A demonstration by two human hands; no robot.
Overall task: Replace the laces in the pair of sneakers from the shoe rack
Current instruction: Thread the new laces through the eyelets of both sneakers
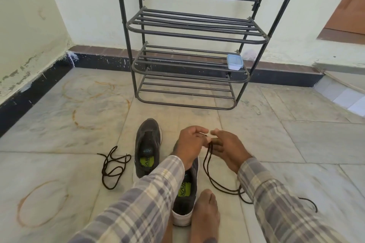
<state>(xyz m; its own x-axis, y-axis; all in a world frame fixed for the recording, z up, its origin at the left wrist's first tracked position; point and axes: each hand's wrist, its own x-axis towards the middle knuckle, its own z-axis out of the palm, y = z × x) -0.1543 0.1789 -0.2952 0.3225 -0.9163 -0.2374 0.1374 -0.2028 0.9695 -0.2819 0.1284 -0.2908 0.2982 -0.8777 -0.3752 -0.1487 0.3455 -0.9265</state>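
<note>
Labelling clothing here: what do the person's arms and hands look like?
The left sleeve and right sleeve are long plaid, grey, cream and muted blue, reaching the wrists. The left hand and right hand are bare: no gloves, rings or watch visible.

Open grey marble floor [177,116] lies between the dark grey sneaker [147,147] and the black tubular metal shoe rack [187,45] beyond it. Left of that sneaker sprawls a loose black lace [110,163]. To its right, the second sneaker [187,203], a bare foot [205,209] and a looped black lace [227,191] crowd the floor.
</note>
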